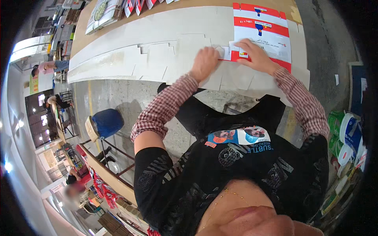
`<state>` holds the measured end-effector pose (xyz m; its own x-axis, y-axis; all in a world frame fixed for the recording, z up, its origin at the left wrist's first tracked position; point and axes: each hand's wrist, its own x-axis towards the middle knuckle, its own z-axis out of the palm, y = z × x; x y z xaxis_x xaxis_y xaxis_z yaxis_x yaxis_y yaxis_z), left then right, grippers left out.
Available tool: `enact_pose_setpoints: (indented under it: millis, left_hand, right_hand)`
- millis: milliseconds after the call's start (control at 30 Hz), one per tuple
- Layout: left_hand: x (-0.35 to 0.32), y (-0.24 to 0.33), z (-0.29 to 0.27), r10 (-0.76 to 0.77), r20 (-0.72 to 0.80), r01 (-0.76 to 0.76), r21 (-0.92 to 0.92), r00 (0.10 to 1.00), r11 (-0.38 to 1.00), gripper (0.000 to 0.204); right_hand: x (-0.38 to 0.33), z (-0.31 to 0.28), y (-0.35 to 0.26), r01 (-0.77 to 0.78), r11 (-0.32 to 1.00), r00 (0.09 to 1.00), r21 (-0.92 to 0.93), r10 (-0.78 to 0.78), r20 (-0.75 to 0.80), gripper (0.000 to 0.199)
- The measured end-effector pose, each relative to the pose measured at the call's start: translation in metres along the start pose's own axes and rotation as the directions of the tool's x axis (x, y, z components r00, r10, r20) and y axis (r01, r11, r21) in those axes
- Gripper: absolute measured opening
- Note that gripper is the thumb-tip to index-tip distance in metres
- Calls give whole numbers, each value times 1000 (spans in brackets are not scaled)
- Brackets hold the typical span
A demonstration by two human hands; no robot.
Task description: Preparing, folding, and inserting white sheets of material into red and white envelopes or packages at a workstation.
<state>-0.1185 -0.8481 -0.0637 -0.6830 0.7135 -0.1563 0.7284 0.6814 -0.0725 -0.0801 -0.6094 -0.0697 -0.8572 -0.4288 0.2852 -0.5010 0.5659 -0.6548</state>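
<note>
A flat, unfolded carton blank [263, 41], red and white with small printed pictures, lies on the table at the right. My right hand [256, 57] rests over its near left part, thumb and fingers apart. Just left of it, my left hand [206, 63] is curled on the pale cardboard, its fingertips beside a small white flap [225, 52] at the carton's edge. What those curled fingers hold, if anything, is hidden. Beneath both hands, plain greyish-white cardboard blanks [157, 59] with notched, slit edges overlap along the table's near side.
Stacked printed packages [104, 15] stand at the table's far left. A blue drum [107, 122] is on the floor to the left, near a long bench [112, 177]. Green and blue bags [348, 131] crowd the right side. Other people are farther off at the left.
</note>
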Motion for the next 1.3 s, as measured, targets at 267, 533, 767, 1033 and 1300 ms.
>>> enact_pose_setpoints:
  millis: [267, 533, 767, 1033, 1300]
  left_hand:
    - [-75, -66, 2, 353, -130, -335, 144, 926, 931, 51]
    - [-43, -53, 21, -604, -521, 183, -647, 603, 741, 78]
    - [-23, -24, 24, -927, 211, -214, -935, 310, -284, 52]
    - [17, -9, 17, -279, -580, -157, -589, 765, 793, 43]
    - [30, -11, 16, 141, -454, -330, -368, 880, 869, 106]
  right_hand:
    - [20, 19, 8, 121, 981, 987, -154, -103, 120, 42]
    - [23, 27, 10, 64, 990, 986, -125, -44, 159, 42]
    - [25, 28, 9, 102, 985, 988, -138, -85, 130, 45]
    - [22, 18, 6, 106, 987, 979, -117, -83, 186, 51]
    - [-21, 4, 4, -63, 951, 996, -303, 41, -76, 73]
